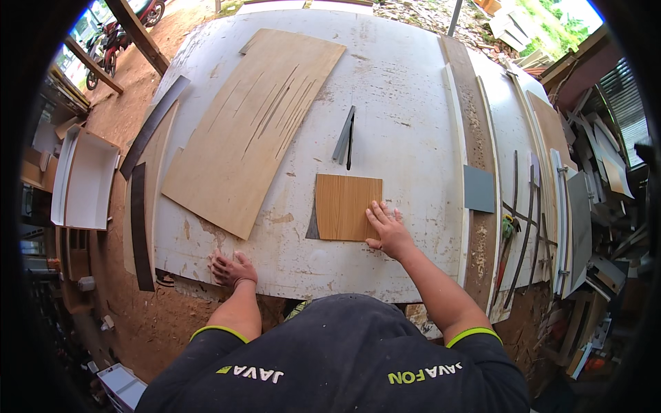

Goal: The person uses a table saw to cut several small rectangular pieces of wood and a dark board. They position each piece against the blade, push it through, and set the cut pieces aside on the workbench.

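A square wood-grain board (348, 208) lies flat on the white worktable (296, 268) in front of me. My right hand (388, 231) rests on its right edge, fingers spread, the thumb near the lower right corner. A dark grey piece (312, 227) pokes out from under the board's left side. My left hand (234, 268) lies at the table's near edge, left of the board, with its fingers apart and nothing in it. Just beyond the board stands a narrow grey strip (344, 138) beside a dark slot in the tabletop.
A large plywood sheet (258, 124) with dark cracks covers the left of the table. Dark strips (141, 227) lie beyond it. On the right are a small grey panel (478, 189), long boards (478, 138) and thin dark strips. A white open box (86, 180) stands far left.
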Demonstrator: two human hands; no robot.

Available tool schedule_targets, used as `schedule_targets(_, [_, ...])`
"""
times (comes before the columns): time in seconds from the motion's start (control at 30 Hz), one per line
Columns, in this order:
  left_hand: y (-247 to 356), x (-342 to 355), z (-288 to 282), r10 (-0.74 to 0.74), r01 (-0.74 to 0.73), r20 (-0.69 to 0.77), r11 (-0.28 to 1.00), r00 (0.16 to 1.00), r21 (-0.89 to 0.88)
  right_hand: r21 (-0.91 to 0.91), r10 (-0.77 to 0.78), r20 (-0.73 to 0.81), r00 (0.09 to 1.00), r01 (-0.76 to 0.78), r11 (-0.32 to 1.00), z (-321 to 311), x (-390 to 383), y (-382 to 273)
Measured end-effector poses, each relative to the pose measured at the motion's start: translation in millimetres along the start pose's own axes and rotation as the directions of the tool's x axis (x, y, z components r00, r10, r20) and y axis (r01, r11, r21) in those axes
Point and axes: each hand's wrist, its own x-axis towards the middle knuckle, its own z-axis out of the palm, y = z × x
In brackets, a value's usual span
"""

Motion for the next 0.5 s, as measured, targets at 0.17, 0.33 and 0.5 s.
schedule_targets(0.17, [1, -1, -2, -0.018, 0.018, 0.022, 1.0, 1.0, 0.004, -0.01, 0.024, -0.012, 1.0, -0.024, 1.0, -4, 11, 0])
schedule_targets(0.33, [1, -1, -2, -0.016, 0.016, 0.014, 1.0, 1.0, -0.002, -0.023, 0.047, 0.001, 0.999, -0.047, 0.999, -9, 20, 3])
schedule_targets(0.5, [-1, -1, 1, 0.008, -0.008, -0.028, 1.0, 1.0, -0.002, -0.039, 0.053, 0.009, 0.999, -0.052, 0.998, -14, 25, 6])
